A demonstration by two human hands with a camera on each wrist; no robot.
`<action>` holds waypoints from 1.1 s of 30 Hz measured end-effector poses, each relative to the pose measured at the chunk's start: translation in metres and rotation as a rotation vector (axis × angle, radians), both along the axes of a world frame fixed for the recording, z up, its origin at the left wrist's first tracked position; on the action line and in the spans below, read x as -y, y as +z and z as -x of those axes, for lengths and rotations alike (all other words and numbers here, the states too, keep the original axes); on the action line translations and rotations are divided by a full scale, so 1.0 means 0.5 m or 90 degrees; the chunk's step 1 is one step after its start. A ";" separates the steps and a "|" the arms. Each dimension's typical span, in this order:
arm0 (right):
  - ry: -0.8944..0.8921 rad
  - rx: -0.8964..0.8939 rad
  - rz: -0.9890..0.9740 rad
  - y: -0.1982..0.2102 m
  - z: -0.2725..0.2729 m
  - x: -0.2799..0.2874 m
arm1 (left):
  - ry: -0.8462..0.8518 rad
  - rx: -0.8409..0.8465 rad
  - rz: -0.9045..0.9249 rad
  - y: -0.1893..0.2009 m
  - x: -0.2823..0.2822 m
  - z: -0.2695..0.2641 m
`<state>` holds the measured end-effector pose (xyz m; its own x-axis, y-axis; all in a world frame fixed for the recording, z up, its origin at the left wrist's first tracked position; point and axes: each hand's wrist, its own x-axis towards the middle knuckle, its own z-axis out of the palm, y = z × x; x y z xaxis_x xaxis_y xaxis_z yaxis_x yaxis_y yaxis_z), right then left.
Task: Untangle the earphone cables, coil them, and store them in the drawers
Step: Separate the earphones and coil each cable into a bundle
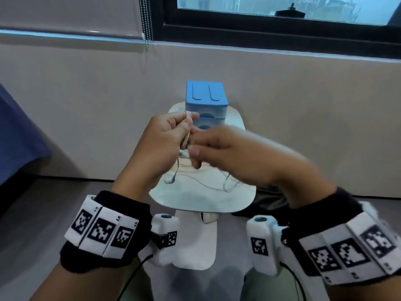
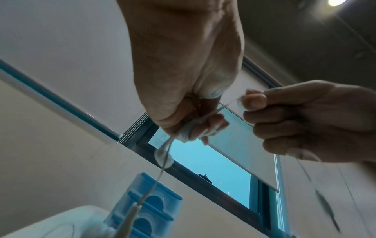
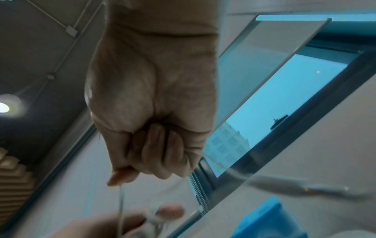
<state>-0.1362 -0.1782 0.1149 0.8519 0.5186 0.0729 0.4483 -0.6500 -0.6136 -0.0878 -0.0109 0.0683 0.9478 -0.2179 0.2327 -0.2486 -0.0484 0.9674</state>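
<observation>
A white earphone cable (image 1: pixel 188 115) is wound in loops round the fingers of my left hand (image 1: pixel 188 122), which grips the coil above the white table (image 1: pixel 195 198). One earbud (image 1: pixel 168 180) dangles below that hand. My right hand (image 1: pixel 194 149), blurred, pinches the free strand just right of the coil. Loose cable (image 1: pixel 219 184) trails down onto the table. In the left wrist view the coil (image 2: pixel 188 132) sits on my fingers and an earbud (image 2: pixel 162 157) hangs under it. The blue drawer unit (image 1: pixel 206 95) stands behind the hands, drawers closed.
The small white table stands against a beige wall under a window (image 1: pixel 282 9). A blind's bead chain (image 1: pixel 147 22) hangs at the left. Something blue (image 1: pixel 17 131) lies at the far left edge. A dark object (image 1: pixel 264 205) lies on the floor right of the table.
</observation>
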 end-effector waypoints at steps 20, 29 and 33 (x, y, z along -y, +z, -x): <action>-0.134 0.108 0.035 -0.075 -0.036 0.031 | -0.092 -0.045 0.471 0.023 -0.030 0.011; -0.008 0.227 0.245 -0.004 -0.006 0.005 | -0.151 -0.111 -0.115 0.013 -0.004 0.023; 0.009 0.213 0.166 -0.012 0.003 0.009 | -0.183 -0.221 -0.073 0.031 -0.006 0.019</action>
<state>-0.1378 -0.1827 0.1090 0.7962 0.5678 0.2087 0.6048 -0.7565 -0.2491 -0.0972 -0.0079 0.0836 0.8626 -0.4895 -0.1277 0.0694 -0.1356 0.9883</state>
